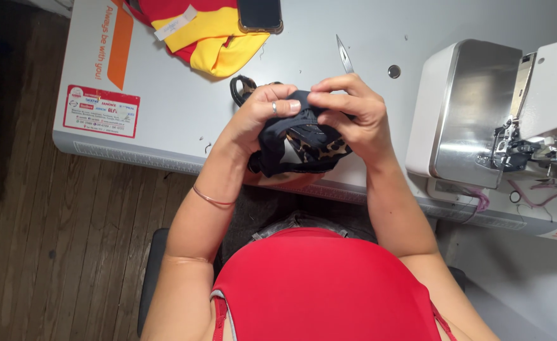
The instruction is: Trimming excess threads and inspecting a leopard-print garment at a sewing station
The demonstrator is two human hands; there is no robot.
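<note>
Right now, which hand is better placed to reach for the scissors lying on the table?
Probably the right hand. The scissors show their blade tip just above its knuckles, while the left hand sits farther over. Both hands grip the dark fabric, so one must let go first.

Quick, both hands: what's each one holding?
Left hand: closed on the dark fabric piece.
Right hand: fingers pinching the same fabric piece.

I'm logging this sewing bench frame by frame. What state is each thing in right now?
Left hand: closed on the dark fabric piece.
Right hand: pinching the same piece.
Dark fabric piece: bunched, held above the table edge.
Scissors: lying on the table, partly hidden by the hands.
Phone: screen dark, resting on the yellow and red fabric.
Sewing machine: nothing visibly under its needle.
</note>
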